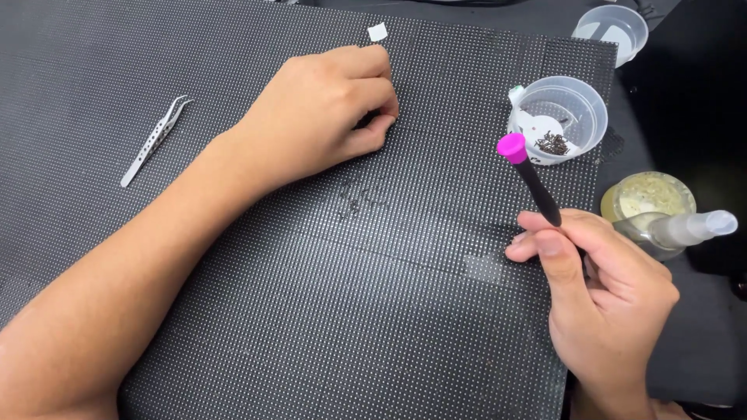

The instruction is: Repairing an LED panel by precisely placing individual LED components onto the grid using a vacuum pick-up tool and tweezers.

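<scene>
A large black panel (311, 295) studded with rows of tiny dots covers the table. My left hand (327, 109) rests on its upper middle, fingers curled in and pressing on the surface; whether it pinches anything is hidden. My right hand (603, 288) hovers at the panel's right edge, holding a thin black tool (537, 183) with a magenta cap that points up and left. A small white square (377, 32) lies just above my left hand. Some tiny dark bits (358, 198) lie scattered on the panel below that hand.
Metal tweezers (156, 140) lie at the panel's left. A clear plastic cup (562, 117) with small dark parts stands at the upper right, another cup (615, 29) behind it. A jar of yellowish paste (646, 198) and a clear squeeze bottle (685, 229) sit at right.
</scene>
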